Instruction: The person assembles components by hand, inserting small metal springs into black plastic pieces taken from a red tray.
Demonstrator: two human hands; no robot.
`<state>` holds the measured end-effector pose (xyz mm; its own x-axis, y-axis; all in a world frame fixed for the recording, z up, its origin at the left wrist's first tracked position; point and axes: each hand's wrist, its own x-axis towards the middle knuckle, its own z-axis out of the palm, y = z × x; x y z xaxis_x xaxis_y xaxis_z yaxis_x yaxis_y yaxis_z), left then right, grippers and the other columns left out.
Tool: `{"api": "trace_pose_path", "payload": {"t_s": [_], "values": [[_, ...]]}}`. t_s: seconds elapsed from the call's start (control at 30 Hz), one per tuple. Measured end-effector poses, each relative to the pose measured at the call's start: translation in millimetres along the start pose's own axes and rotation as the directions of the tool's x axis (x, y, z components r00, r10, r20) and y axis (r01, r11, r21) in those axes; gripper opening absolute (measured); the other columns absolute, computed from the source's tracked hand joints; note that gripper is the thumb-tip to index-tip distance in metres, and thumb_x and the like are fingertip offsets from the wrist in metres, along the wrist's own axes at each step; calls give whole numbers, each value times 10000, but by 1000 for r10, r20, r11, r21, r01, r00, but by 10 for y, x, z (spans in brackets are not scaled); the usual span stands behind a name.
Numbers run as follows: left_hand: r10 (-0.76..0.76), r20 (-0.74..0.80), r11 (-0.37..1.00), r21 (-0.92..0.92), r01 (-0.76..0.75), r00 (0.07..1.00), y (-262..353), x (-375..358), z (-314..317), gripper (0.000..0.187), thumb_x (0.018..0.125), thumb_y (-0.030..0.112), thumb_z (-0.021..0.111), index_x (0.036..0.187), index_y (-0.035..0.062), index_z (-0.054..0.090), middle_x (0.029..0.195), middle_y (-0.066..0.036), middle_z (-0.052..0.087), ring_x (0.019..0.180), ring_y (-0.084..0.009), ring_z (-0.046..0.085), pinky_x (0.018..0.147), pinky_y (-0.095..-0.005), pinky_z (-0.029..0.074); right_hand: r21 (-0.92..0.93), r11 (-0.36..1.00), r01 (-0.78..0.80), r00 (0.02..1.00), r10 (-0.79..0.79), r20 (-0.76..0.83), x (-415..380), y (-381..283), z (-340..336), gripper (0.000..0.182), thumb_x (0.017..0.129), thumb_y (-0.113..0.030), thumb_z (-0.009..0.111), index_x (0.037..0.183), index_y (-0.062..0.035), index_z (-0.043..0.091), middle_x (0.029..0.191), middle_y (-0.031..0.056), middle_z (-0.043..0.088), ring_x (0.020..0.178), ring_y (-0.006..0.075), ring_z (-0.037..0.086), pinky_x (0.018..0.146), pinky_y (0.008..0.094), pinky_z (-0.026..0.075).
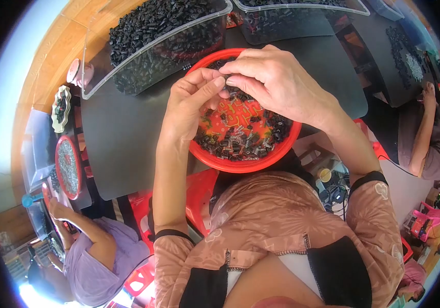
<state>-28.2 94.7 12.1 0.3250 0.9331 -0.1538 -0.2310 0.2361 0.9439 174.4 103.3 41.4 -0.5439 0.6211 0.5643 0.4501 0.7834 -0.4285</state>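
My left hand (194, 100) and my right hand (279, 79) meet fingertip to fingertip over a round red tray (245, 167). Both are closed in a pinch, and a small dark piece (226, 77) shows between the fingertips; its kind is too small to make out. Below them, the tray's patterned red and yellow bottom carries many small black plastic parts (280, 126) and small silvery coil springs (236, 141), heaped mostly along the rim. My hands hide part of the tray's far side.
Behind the tray stand a clear bin (163, 46) heaped with black parts and a second clear bin (287, 23). The dark table (122, 138) extends to both sides. At left, a co-worker (102, 251) sits near a red-rimmed tray (68, 167); another person (433, 138) is at right.
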Motion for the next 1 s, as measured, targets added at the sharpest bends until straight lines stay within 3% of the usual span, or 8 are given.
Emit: {"api": "trace_pose_path", "payload": {"t_s": [0.17,0.27,0.37,0.57,0.67,0.77,0.87,1.0], "values": [[23,-13,1000,-20,-23,1000,-113,35,-38,128,869,168,703,944,72,663,761,-13,659,619,-49,514,549,-176,378,16,1000,-26,999,25,36,41,17,32,85,846,-93,631,889,-21,638,815,124,644,756,336,632,684,426,493],[85,-26,994,-61,-87,996,-252,99,-102,126,869,170,702,940,75,660,765,-8,658,619,-41,506,539,-176,371,135,986,-96,995,94,22,63,77,127,92,847,-88,621,887,-6,631,810,135,648,760,342,635,689,417,504],[50,-31,996,-66,-52,998,-242,113,-156,106,875,158,692,937,78,659,770,-8,660,613,-37,502,532,-175,363,192,969,-155,988,152,30,86,106,181,100,848,-87,616,883,5,634,806,144,653,770,342,642,687,405,513],[85,-61,992,-89,-90,995,-241,104,-165,79,886,138,676,933,80,650,773,-22,665,600,-36,497,524,-174,357,187,982,-39,999,38,12,140,193,231,105,841,-81,632,891,9,654,802,150,659,728,329,651,636,385,517],[115,-57,974,-188,-124,992,-239,95,-175,84,889,84,660,963,61,629,815,-47,675,626,-55,520,551,-186,394,303,945,-124,991,104,80,212,197,198,109,841,-78,642,907,6,665,800,133,680,666,252,659,609,335,513],[201,-87,966,-148,-212,976,-211,100,-132,139,887,26,643,1018,36,597,878,-78,682,667,-82,549,604,-206,438,388,881,-272,958,211,191,236,276,188,148,879,-89,660,995,2,675,805,55,683,654,85,612,602,247,477],[249,-124,959,-108,-263,961,-223,117,-148,192,880,-3,637,1058,23,569,917,-91,680,700,-100,567,650,-220,459,519,785,-337,940,247,235,214,373,258,165,896,-108,656,1006,12,678,825,27,690,704,43,599,631,222,475],[277,-161,960,-2,-281,947,-232,108,-124,222,888,-5,625,1095,22,551,926,-96,676,699,-98,558,655,-219,454,598,744,-298,954,248,166,149,476,402,181,871,-154,679,958,3,704,763,36,699,660,42,584,606,219,472]]}}
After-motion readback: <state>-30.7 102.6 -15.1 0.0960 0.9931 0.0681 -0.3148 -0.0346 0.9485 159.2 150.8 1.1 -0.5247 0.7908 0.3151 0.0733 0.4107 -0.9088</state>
